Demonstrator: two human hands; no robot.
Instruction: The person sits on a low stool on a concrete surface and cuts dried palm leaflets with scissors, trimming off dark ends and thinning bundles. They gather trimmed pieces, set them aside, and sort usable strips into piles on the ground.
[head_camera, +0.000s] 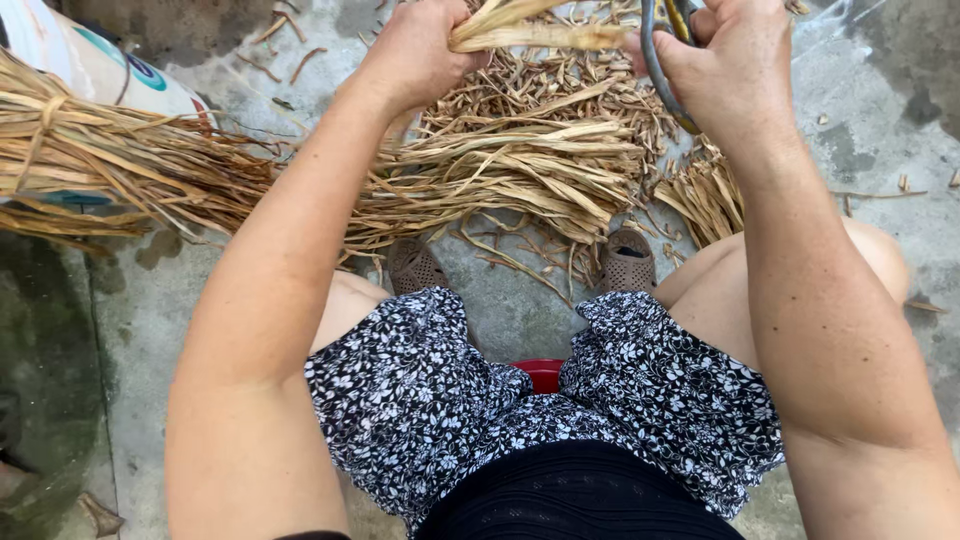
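Left hand (420, 50) clenched on dried stalks (540, 35), right hand (725, 60) gripping shears (655, 60), at frame's top edge

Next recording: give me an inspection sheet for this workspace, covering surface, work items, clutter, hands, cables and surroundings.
Surface: grey concrete floor, stained, damp-looking in patches.
Work items: bundle of dry tan plant strips held at the top edge; dark metal shears, only partly in frame.
Clutter: pile of loose dry strips in front of the feet; short cut scraps beyond it; smaller heap to the right.
Hands: left hand closed on the bundle; right hand closed on the shears' handles.
Cables: nothing seen.
Surroundings: long sheaf of dry strips at left over a white printed sack; brown perforated clogs; red stool edge under the seated person.
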